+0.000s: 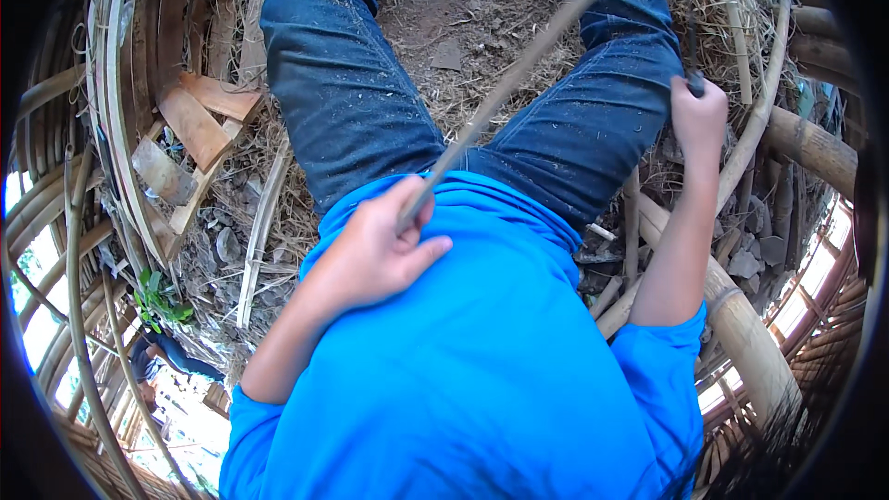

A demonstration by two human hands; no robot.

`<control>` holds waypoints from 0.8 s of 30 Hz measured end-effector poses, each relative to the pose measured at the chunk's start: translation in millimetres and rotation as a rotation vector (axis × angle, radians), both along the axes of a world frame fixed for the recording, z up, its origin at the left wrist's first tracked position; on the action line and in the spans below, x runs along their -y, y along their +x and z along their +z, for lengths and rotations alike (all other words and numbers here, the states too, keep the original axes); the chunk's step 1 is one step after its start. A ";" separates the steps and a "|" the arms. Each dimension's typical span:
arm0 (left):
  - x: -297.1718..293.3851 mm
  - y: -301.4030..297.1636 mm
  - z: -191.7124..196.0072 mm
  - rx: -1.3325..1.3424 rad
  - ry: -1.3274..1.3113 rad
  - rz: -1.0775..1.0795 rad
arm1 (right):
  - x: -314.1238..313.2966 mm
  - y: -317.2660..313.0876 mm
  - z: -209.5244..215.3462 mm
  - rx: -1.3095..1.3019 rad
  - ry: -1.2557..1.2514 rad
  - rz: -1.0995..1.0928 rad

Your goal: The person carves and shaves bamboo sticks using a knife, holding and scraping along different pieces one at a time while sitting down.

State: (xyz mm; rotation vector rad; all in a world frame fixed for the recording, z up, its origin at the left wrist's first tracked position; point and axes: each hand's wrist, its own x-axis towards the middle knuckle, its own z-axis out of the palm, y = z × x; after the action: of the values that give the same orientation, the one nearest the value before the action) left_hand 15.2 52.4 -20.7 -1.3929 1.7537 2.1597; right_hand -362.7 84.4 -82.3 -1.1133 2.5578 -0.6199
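My left hand rests against the front of my blue shirt, its fingers closed around the lower end of a thin wooden stick. The thumb sticks out to the side. From there the stick slants up and away to the right, over my lap and the gap between my thighs. Beside my right thigh, my right hand is closed on a dark handle. A thin dark part rises beyond it, blurred against the straw; I cannot make out which tool it is.
Wood offcuts and long bent strips lie at the left. Straw and stones cover the ground. Thick bamboo poles run along the right. Slatted walls curve around, and another person is partly visible at lower left.
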 end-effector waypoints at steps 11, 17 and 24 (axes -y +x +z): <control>17.0 0.8 -6.4 -0.134 0.715 0.125 | -17.5 170.4 32.6 0.331 -0.022 0.427; 0.8 -1.9 -18.1 -0.117 0.285 0.077 | -15.1 177.1 30.4 0.261 0.023 0.577; -7.1 -17.6 2.3 0.144 -0.242 -0.134 | -20.0 159.6 31.2 0.223 0.242 0.543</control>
State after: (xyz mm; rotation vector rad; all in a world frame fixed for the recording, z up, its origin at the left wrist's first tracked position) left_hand -2.4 59.5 -18.4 -1.3914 2.0408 1.7832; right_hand -203.2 104.4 -51.1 -1.4679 1.9546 -0.2692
